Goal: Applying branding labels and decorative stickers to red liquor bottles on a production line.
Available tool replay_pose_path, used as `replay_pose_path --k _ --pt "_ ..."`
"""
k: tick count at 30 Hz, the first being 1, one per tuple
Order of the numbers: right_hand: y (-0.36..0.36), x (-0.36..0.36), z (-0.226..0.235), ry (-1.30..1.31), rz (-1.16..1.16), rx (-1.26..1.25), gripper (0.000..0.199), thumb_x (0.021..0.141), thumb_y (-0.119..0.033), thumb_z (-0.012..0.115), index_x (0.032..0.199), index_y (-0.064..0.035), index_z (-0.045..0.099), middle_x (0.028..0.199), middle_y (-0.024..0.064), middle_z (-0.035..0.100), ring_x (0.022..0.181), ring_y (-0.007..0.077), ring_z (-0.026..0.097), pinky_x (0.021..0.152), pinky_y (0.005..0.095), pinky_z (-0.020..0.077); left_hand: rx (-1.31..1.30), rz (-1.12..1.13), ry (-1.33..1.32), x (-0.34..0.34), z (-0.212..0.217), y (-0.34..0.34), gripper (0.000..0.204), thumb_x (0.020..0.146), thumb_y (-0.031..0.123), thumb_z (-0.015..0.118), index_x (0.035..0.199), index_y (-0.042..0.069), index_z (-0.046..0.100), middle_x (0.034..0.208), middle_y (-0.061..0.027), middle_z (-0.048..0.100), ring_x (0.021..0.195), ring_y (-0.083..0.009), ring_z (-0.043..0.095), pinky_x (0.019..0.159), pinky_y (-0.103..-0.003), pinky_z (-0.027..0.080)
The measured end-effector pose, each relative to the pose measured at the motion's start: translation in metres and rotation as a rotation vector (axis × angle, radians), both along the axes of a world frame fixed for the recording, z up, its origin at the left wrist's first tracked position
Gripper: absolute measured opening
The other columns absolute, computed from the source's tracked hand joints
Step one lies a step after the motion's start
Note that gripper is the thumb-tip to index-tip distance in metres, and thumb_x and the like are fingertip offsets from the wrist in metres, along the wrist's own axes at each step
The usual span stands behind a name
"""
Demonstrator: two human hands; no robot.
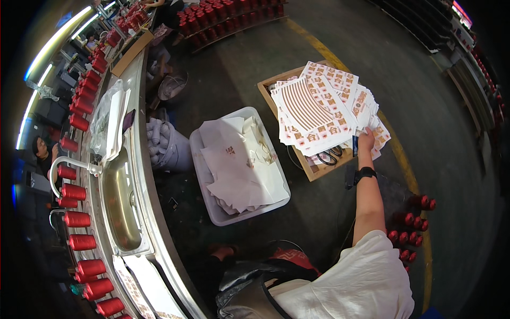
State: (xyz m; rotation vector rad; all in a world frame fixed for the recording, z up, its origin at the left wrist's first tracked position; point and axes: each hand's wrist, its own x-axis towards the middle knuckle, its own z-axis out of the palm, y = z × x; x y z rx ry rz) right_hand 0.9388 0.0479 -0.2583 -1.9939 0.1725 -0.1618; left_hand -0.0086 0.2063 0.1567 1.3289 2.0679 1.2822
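Note:
My right hand (366, 139) reaches out to the near right edge of a loose pile of printed paper sheets (319, 109). Its fingers are closed on the edge of a sheet. White sheets bear red-brown and gold motifs, and the top one has curved brown stripes. They spread over a shallow wooden box (319, 173) and overhang its sides. A pair of scissors with black handles (332, 155) shows in the box beside the pile. What looks like my left hand (223, 251) is low in the shadow by my body, its fingers too dim to make out.
A pale plastic tub (241, 215) of discarded paper stands left of the box. Further left are a white bucket (178, 151) and a steel counter with a sink (125, 207), lined with red cups (82, 243). More red cups (409, 236) stand low on the right.

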Motion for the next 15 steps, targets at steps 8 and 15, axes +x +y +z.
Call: replay_pose_path --k 8,15 --pt "-0.003 0.008 0.008 0.125 -0.14 0.167 0.047 0.082 -0.006 0.056 0.127 0.008 0.059 0.121 0.0196 0.066 0.108 0.0274 0.065 0.092 0.032 0.0485 0.009 -0.005 -0.02 0.0 -0.002 -0.007 0.032 0.087 0.008 0.069 0.114 -0.008 0.063 0.105 -0.0196 0.065 0.09 -0.028 0.066 0.077 -0.036 0.059" --pt "-0.011 -0.017 0.067 0.424 -0.111 0.644 0.029 0.095 -0.032 0.057 0.095 -0.0042 0.066 0.085 0.0064 0.063 0.071 0.0162 0.058 0.062 0.028 0.0486 -0.026 -0.007 0.019 0.01 -0.005 -0.004 0.031 0.09 0.009 0.067 0.115 -0.007 0.064 0.111 -0.021 0.065 0.096 -0.0285 0.065 0.079 -0.036 0.059"
